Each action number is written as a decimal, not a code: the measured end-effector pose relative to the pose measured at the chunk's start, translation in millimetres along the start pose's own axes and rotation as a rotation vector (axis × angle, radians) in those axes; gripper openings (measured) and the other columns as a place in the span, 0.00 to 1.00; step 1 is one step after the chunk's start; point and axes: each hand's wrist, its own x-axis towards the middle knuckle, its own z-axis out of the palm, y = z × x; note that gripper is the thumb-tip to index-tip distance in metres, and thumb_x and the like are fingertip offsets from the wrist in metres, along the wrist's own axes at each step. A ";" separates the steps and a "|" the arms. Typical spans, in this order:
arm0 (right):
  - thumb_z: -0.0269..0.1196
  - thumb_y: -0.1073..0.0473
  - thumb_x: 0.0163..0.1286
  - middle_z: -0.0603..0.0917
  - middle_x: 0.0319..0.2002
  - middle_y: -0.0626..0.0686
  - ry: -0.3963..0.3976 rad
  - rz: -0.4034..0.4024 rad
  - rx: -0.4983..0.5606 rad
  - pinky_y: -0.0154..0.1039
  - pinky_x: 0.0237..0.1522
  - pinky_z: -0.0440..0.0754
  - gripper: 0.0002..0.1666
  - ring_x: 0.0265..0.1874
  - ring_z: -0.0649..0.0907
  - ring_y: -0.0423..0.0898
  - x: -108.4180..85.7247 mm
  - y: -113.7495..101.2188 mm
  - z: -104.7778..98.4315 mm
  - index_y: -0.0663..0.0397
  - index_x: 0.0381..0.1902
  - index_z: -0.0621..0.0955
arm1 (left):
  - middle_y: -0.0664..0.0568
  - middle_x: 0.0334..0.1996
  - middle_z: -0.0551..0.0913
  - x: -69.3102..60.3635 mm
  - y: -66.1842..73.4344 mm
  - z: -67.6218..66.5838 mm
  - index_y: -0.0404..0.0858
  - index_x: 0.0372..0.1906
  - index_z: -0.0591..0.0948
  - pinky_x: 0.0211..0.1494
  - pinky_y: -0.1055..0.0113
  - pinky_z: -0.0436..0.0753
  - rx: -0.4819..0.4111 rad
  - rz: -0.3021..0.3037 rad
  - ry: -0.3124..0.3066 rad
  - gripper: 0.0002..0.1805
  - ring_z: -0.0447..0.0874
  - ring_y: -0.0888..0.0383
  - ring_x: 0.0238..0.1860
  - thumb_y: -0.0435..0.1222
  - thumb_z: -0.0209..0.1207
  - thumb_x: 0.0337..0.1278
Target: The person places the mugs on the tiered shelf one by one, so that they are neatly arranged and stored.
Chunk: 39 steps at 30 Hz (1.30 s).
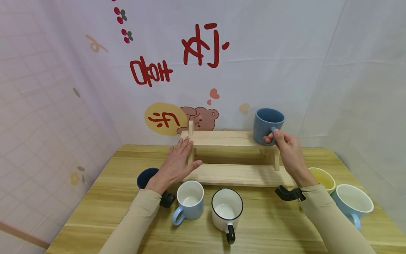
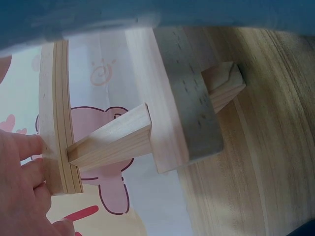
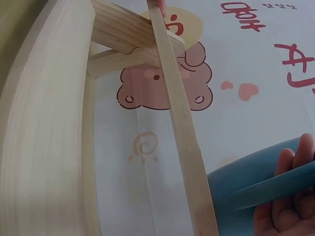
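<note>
A blue-grey mug (image 1: 264, 125) is at the right end of the upper tier of a two-tier wooden rack (image 1: 222, 138). My right hand (image 1: 291, 152) grips its handle, fingers hooked through the loop in the right wrist view and thumb on top. Whether the mug's base bears fully on the board is hard to tell. At the rack's other end my left hand (image 1: 175, 165) rests its extended fingers on the upper board, with the thumb spread apart. The left wrist view shows those fingers (image 2: 32, 145) touching the board's end.
On the wooden table (image 1: 260, 225), a dark blue mug (image 1: 146, 177), a light blue mug (image 1: 192, 207) and a black-rimmed white mug (image 1: 226, 210) stand before the rack. Near my right forearm are a yellow-lined mug (image 1: 324, 179) and another light blue mug (image 1: 352, 204). A printed cloth (image 1: 269, 53) hangs behind.
</note>
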 end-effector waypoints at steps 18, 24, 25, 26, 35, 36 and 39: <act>0.54 0.48 0.83 0.89 0.35 0.47 -0.048 0.015 -0.052 0.26 0.60 0.75 0.26 0.44 0.88 0.38 12.1 3.9 0.3 0.70 0.41 0.80 | 0.43 0.84 0.46 -0.2 -5.1 -1.3 0.35 0.83 0.53 0.81 0.41 0.42 -0.001 0.014 0.026 0.50 0.36 0.46 0.84 0.65 0.49 0.72; 0.48 0.45 0.86 0.88 0.46 0.53 -0.065 0.007 -0.335 0.29 0.60 0.74 0.30 0.53 0.82 0.37 2.3 6.9 -0.6 0.68 0.51 0.83 | 0.44 0.84 0.46 -1.6 -5.7 2.9 0.36 0.83 0.53 0.81 0.40 0.42 0.001 0.004 0.013 0.50 0.36 0.46 0.84 0.66 0.48 0.71; 0.48 0.46 0.86 0.87 0.50 0.55 -0.070 0.003 -0.388 0.29 0.60 0.73 0.29 0.55 0.81 0.37 -0.8 6.9 -0.6 0.66 0.54 0.83 | 0.44 0.84 0.46 -1.6 -5.4 3.4 0.36 0.83 0.53 0.81 0.40 0.42 0.000 0.003 0.010 0.50 0.36 0.46 0.84 0.66 0.48 0.71; 0.48 0.46 0.86 0.87 0.53 0.56 -0.075 -0.001 -0.429 0.28 0.60 0.73 0.28 0.57 0.80 0.38 -3.8 6.7 -0.5 0.64 0.57 0.83 | 0.44 0.84 0.46 -1.7 -5.2 3.7 0.36 0.83 0.53 0.81 0.40 0.42 0.000 0.002 0.007 0.50 0.36 0.46 0.84 0.66 0.48 0.72; 0.56 0.52 0.83 0.76 0.68 0.65 -0.081 0.015 -0.457 0.21 0.59 0.70 0.30 0.70 0.73 0.62 -19.1 -0.8 8.2 0.67 0.71 0.71 | 0.44 0.84 0.46 -1.6 -2.2 2.2 0.36 0.83 0.53 0.81 0.40 0.41 -0.006 0.008 0.015 0.50 0.36 0.46 0.84 0.65 0.50 0.71; 0.56 0.52 0.83 0.75 0.69 0.65 -0.074 0.020 -0.454 0.22 0.60 0.70 0.30 0.70 0.73 0.63 -19.9 -1.0 9.0 0.67 0.72 0.70 | 0.44 0.84 0.46 -1.5 -2.0 2.2 0.36 0.83 0.53 0.81 0.40 0.41 -0.007 0.010 0.015 0.50 0.36 0.46 0.84 0.65 0.50 0.71; 0.56 0.53 0.82 0.75 0.68 0.66 -0.037 0.016 -0.467 0.29 0.63 0.72 0.29 0.70 0.73 0.63 -21.7 -1.3 10.7 0.69 0.70 0.71 | 0.44 0.84 0.46 -1.3 -1.6 2.3 0.36 0.83 0.53 0.81 0.40 0.42 -0.005 0.015 0.010 0.50 0.36 0.46 0.84 0.65 0.49 0.72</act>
